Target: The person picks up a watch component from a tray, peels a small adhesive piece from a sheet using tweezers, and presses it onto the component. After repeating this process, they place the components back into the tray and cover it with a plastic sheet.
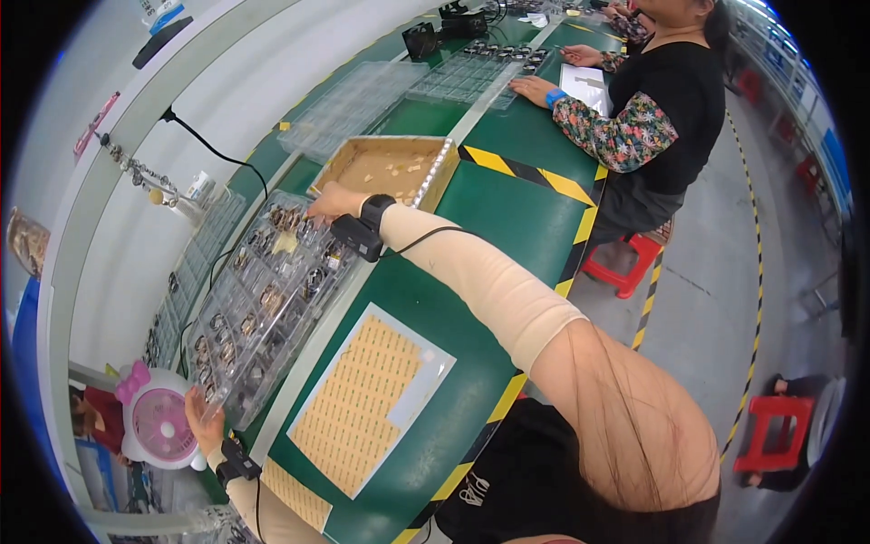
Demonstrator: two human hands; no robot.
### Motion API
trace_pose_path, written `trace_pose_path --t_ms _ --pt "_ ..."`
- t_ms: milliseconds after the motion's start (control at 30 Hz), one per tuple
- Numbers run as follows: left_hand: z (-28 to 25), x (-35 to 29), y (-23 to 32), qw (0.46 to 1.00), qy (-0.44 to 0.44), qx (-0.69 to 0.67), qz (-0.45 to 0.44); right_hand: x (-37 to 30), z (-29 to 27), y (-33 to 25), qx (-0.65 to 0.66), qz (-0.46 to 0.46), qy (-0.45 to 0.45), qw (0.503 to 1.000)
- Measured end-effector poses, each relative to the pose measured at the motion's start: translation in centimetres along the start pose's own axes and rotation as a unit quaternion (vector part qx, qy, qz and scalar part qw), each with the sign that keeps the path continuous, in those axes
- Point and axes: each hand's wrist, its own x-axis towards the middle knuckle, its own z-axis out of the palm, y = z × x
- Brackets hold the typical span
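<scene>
A clear plastic compartment tray (237, 410) lies lengthwise across the green bench, its cells holding several small dark and coppery parts. My left hand (205, 422) grips its near left end, fingers at the corner. At the opposite end my right hand (337, 201) has its fingers over the tray's edge, beside an open cardboard box (437, 178) with small tan pieces inside. Part of the right fingers is hidden behind the wrist and the tray wall. Close to the tray on the bench lies a sheet of yellow adhesive pieces (358, 399) on a pale backing.
A second yellow sheet (297, 494) sits near my left forearm. A pink fan (163, 422) stands at the left. More clear trays (349, 100) lie farther along the bench (507, 213). At the far right a co-worker (666, 109) sits; red stools (625, 265) stand on the floor.
</scene>
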Motion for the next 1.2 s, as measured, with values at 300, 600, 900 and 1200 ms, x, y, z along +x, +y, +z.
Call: trace_pose_path --t_ms 300,600,900,1200 --pt "-0.1 0.1 2.7 0.963 -0.008 -0.269 -0.026 -0.6 1.3 -2.4 0.114 -0.035 0.011 0.993" --pt "1.3 0.4 7.0 0.973 0.054 -0.221 0.026 0.1 -0.9 -4.4 0.116 -0.017 -0.007 0.993" --pt "3.3 -3.4 13.4 0.935 0.104 -0.315 -0.126 -3.9 -3.0 -6.4 0.139 -0.053 -0.031 0.988" --pt "5.2 -12.9 16.0 0.978 0.059 0.036 0.195 -14.5 -3.6 -6.5 0.19 -0.055 -0.047 0.979"
